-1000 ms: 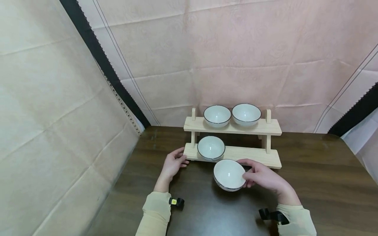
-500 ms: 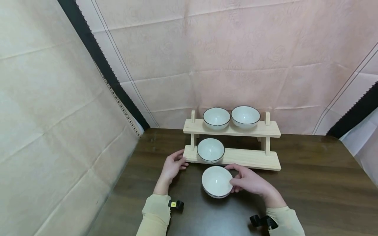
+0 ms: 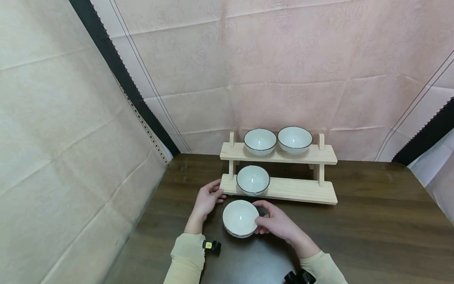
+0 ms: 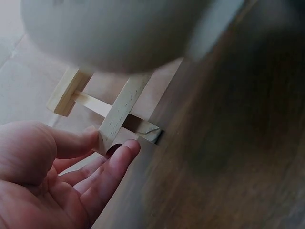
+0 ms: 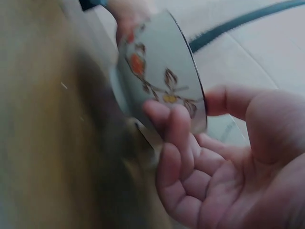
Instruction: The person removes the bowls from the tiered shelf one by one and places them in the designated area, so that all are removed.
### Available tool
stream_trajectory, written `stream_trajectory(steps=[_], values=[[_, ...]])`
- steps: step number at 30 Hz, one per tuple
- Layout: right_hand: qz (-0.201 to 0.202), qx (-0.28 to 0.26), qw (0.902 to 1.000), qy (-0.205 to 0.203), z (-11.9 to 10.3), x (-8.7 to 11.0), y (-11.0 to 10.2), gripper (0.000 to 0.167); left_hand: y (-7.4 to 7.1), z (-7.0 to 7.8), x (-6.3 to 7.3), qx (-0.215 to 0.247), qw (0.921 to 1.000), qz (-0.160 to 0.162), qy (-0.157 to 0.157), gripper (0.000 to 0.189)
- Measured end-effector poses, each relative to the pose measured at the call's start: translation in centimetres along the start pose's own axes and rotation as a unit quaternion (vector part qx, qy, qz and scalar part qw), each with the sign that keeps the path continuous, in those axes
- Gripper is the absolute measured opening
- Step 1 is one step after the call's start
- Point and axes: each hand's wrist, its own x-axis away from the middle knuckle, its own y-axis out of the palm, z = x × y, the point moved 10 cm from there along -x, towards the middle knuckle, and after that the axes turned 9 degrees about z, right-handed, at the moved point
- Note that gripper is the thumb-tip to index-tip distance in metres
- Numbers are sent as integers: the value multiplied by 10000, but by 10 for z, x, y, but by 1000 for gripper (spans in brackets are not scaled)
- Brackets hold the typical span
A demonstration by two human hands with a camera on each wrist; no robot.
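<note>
My right hand (image 3: 274,223) pinches the right side of a white bowl (image 3: 240,218), held just in front of the wooden shelf. The right wrist view shows a floral pattern on the bowl (image 5: 162,76), with the thumb at its rim and fingers under its side. My left hand (image 3: 206,198) grips the left end of the lower board of the two-tier wooden shelf (image 3: 298,190). In the left wrist view the thumb and fingers (image 4: 125,150) pinch that board's end, and a blurred pale bowl (image 4: 114,33) fills the top.
Two dark-rimmed white bowls, a left one (image 3: 260,142) and a right one (image 3: 295,140), sit on the upper board. Another bowl (image 3: 253,180) stands at the left of the lower board. Pale cloth (image 3: 283,71) hangs behind the dark wooden table (image 3: 386,221).
My right hand has carried the bowl leftward and slightly toward me, away from the shelf's front edge. The left hand keeps its grip on the board.
</note>
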Motion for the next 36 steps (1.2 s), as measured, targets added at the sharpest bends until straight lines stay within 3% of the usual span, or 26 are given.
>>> stream_trajectory(steps=[5,15,36], values=[[387,-143,9991,110,5,0,15,60,0,1,0,20,10000,28,27,44],[782,-371,9961,144,10,0,31,56,0,-2,-1,37,10000,30,13,45],[1028,-398,9939,29,8,-2,33,59,-1,-3,-4,-295,9995,90,23,42]])
